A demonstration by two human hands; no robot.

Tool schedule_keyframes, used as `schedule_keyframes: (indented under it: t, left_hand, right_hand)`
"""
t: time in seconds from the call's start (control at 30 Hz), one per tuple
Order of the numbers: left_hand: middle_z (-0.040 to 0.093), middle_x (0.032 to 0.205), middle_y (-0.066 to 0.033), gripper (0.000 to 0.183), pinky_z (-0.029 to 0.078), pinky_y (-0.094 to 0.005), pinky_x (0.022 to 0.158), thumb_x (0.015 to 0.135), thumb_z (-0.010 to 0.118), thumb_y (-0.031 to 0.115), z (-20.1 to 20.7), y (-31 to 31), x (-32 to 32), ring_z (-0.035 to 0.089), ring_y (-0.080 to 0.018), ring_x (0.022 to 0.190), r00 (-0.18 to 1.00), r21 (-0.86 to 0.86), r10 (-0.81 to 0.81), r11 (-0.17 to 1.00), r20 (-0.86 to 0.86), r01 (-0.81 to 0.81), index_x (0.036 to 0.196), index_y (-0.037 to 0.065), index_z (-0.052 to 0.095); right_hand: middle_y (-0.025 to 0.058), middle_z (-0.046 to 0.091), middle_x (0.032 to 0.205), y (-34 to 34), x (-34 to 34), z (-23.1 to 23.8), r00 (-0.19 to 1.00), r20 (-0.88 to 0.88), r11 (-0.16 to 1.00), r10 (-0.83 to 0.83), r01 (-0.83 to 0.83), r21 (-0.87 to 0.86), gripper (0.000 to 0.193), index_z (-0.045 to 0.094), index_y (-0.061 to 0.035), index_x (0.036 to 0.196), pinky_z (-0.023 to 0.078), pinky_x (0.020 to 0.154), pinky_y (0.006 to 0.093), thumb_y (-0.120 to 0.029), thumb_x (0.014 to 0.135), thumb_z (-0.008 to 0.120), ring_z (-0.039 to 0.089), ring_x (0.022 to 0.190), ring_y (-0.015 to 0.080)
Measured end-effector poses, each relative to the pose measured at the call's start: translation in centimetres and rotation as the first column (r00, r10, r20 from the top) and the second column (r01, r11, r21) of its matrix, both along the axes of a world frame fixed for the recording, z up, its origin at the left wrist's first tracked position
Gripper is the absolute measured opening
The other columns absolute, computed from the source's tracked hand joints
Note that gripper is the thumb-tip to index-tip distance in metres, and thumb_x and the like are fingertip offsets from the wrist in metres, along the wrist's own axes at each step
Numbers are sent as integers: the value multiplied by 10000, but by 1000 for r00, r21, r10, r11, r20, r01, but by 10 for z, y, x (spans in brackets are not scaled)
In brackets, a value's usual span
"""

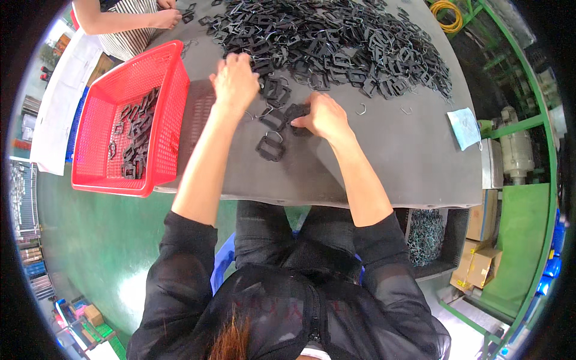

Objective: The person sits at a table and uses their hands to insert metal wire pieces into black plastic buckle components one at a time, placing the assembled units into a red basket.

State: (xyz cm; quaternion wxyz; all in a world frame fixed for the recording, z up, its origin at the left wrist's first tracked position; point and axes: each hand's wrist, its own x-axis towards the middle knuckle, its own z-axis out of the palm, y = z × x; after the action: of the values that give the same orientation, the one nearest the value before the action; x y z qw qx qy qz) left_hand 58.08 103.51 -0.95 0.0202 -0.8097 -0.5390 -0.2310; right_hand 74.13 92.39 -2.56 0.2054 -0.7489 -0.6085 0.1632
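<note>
My right hand (328, 117) has its thumb and fingers closed on a black plastic buckle (297, 113) at the near edge of a big heap. To its left, my left hand (236, 83) is over the table with fingers apart, slightly blurred, and I see nothing held in it. Between the hands lie a few more black buckles, some with a metal wire loop; the nearest buckle (271, 147) lies apart from the rest. The heap of black buckles and wire loops (336, 42) spreads across the far side of the table.
A red plastic basket (170, 120) with several black buckles stands at the grey table's (414, 162) left edge. A light blue face mask (464, 128) lies at the right. Another person's hand (167, 18) works at the far left. Below the table, a dark crate (453, 240) holds metal loops.
</note>
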Motion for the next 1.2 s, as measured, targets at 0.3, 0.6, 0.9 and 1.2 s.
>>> schedule_keyframes:
  t: [0.3,0.6,0.9,1.2]
  left_hand:
    - [550,1031,-136,450,493,-401,765,775,660,384,-18,-46,21,540,-294,1012,985,-96,-145,986,-88,137,997,3,576]
    - [643,797,-157,191,531,-376,683,765,581,119,-27,-33,31,642,-302,779,913,-33,-196,980,-358,197,915,1,565]
    - [631,779,-236,268,490,-484,715,838,503,244,56,-53,-65,624,-398,769,967,-18,29,1000,254,-25,992,33,559]
    - [638,976,-167,296,467,-431,802,860,509,305,118,-64,-208,602,-356,927,848,67,529,846,23,-529,1038,90,608]
  right_hand:
    - [167,629,1020,-13,72,17,925,-360,984,123,-161,-78,532,594,-21,1053,466,832,369,-162,582,796,597,971,306]
    - [193,588,1025,-36,54,17,998,-58,974,-9,-5,-228,541,546,10,1047,430,866,360,-142,587,787,552,988,331]
    - [74,635,890,4,-14,67,809,-575,986,121,-166,-27,416,560,-17,1089,440,621,256,-110,710,705,577,721,123]
    - [215,605,1088,100,-221,120,747,-504,897,434,-310,314,653,538,16,1157,460,887,339,-231,615,807,600,1003,281]
